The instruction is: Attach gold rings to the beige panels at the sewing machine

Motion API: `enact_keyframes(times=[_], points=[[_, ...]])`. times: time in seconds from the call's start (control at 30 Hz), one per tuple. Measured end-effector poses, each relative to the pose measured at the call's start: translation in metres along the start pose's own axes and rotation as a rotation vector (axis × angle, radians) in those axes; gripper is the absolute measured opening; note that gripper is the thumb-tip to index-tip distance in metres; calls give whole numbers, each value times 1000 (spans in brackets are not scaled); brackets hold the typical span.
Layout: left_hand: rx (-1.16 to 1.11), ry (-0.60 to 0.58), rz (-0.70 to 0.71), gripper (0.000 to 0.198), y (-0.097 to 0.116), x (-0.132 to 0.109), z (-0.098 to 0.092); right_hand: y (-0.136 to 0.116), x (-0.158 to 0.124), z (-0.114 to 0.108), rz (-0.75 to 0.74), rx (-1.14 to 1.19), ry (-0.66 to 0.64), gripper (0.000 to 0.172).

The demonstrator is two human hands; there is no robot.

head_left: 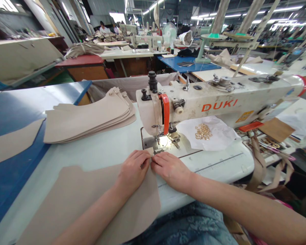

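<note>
A large flat beige panel [86, 187] lies on the pale sewing table in front of me. My left hand [134, 170] rests over its upper right part, fingers closed at the edge. My right hand [171, 170] meets it there, fingertips pinched together at the same edge. Between the hands, a small beige tab [150, 150] sticks up; whether it is sewn to the panel I cannot tell. Just beyond the fingertips is the needle area of a white sewing machine [188, 102], its lamp lit over the metal plate [149, 142].
A stack of beige panels [91, 119] lies back left, and a single piece [15, 141] sits on the blue table [5, 190]. Small gold metal rings [203, 131] lie on white paper [219, 136] beneath the machine arm. Scissors [280, 151] and straps [257, 166] are at right.
</note>
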State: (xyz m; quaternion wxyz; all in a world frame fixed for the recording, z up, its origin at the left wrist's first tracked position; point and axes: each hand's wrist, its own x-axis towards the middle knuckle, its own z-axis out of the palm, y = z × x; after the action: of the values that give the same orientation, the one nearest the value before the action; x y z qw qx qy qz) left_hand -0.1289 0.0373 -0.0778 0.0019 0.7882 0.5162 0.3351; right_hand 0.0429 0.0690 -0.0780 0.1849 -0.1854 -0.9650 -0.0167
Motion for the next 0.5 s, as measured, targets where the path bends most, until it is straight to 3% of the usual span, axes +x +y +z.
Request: enact_keyframes(times=[0.5], points=[[43, 10, 30, 17, 1, 1, 1, 0, -7, 3, 28, -19, 75, 10]])
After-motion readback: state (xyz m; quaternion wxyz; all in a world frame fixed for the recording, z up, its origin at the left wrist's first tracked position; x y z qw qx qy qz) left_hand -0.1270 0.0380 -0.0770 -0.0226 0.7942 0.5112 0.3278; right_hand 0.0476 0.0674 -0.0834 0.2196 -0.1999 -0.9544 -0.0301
